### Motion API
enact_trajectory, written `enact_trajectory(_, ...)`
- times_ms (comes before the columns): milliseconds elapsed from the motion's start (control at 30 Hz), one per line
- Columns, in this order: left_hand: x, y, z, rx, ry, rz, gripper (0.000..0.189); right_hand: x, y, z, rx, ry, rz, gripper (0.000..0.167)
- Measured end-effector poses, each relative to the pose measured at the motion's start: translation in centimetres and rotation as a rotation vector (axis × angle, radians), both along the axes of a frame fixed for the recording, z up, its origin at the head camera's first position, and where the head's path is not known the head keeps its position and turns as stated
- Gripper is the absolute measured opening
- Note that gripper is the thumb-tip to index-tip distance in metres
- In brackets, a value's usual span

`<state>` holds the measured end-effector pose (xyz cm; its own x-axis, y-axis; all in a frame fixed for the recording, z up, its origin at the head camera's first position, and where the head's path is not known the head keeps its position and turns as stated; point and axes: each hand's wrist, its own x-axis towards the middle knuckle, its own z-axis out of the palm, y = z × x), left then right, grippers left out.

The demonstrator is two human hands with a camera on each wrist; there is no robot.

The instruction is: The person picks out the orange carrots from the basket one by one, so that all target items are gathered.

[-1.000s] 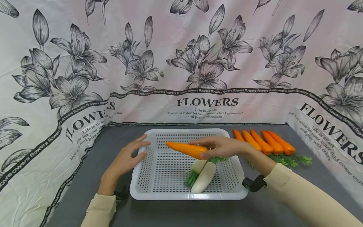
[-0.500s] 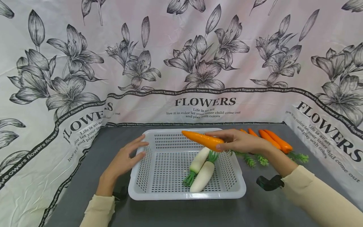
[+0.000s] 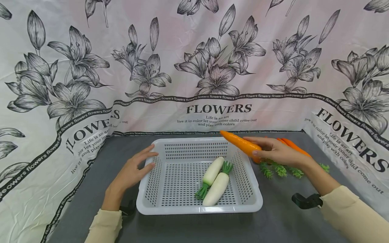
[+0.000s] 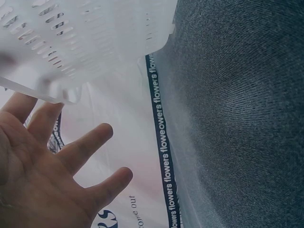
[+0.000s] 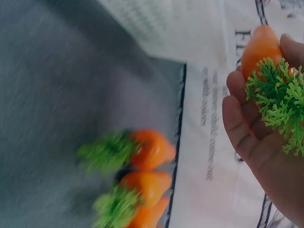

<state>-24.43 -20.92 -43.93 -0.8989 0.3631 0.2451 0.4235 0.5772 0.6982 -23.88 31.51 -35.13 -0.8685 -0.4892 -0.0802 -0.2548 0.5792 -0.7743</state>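
Note:
My right hand point(image 3: 278, 152) grips an orange carrot point(image 3: 240, 141) near its thick end, above the basket's right rim. Green leaves point(image 5: 282, 97) hang from that carrot beside the palm in the right wrist view. A white plastic basket point(image 3: 199, 210) with slotted walls stands before me. Two white radishes point(image 3: 217, 190) with green tops lie inside it, right of the middle. At the basket's left rim rests my left hand point(image 3: 130, 172), fingers spread. In the left wrist view, fingertips point(image 4: 54, 109) touch the rim while the other fingers stretch out straight.
More carrots point(image 3: 293, 145) lie on the grey table point(image 3: 273, 209) right of the basket, partly hidden behind my right hand. Their leafy tops point(image 3: 279, 169) point toward me. A flower-printed cloth point(image 3: 218, 77) hangs behind and along both sides.
My right hand has carried the carrot from over the basket's middle rightward to its right rim. Both radishes now show fully. The left hand keeps its place at the left rim.

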Motion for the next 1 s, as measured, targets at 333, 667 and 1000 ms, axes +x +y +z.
enact_trajectory(333, 0.0, 0.0, 0.0, -0.014, 0.008, 0.005, 0.043, 0.1, 4.3, -1.8, 0.021, 0.106, -0.14, 0.06)
enact_trajectory(667, 0.1, 0.1, 0.2, -0.025, 0.008, 0.003, 0.043, 0.2, 8.8, -3.0, 0.036, 0.145, -0.28, 0.065)
enact_trajectory(1000, 0.1, 0.0, 0.3, -0.008, -0.005, -0.001, 0.041, 0.2, 12.3, -4.4, 0.079, 0.228, -0.374, 0.063)
